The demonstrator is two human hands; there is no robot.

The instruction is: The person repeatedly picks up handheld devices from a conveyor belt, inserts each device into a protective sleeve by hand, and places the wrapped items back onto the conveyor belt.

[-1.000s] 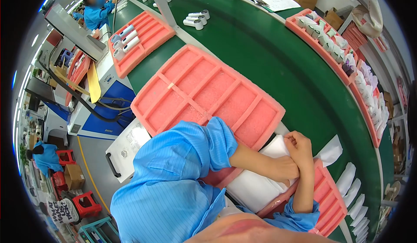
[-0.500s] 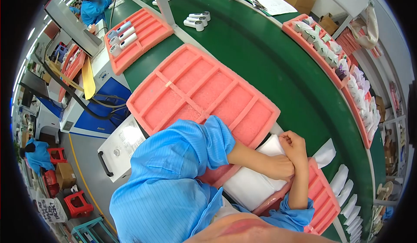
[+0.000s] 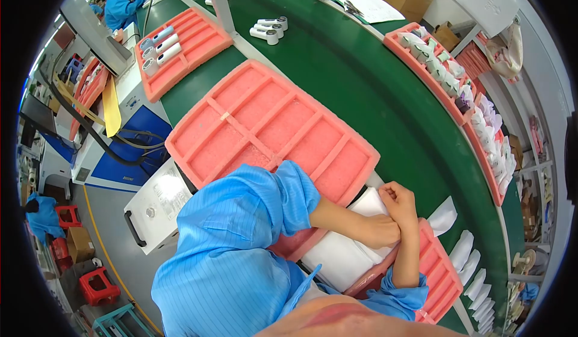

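My left hand point(image 3: 380, 231) is closed, with its back up and its fingertips mostly hidden, over a stack of white sheets point(image 3: 338, 259). It lies against my right wrist. Just beyond it, my right hand point(image 3: 400, 202) has curled fingers at the far end of the stack. What either hand holds is too small or hidden to make out. Beside my left forearm is a pink foam tray point(image 3: 289, 120) with wide compartments. Another pink tray point(image 3: 438, 265) with narrow slots lies partly under my right forearm.
White wrapped pieces point(image 3: 462, 250) line the green conveyor point(image 3: 343, 72) at the right. A long pink tray point(image 3: 448, 99) holds wrapped items. White parts point(image 3: 268, 31) and a slotted tray point(image 3: 198, 54) stand farther off. A person in blue point(image 3: 122, 7) sits at the upper left.
The view has shifted, so the surroundings sit slightly farther left in it. Both hands keep nearly the same pose at the white sheets.
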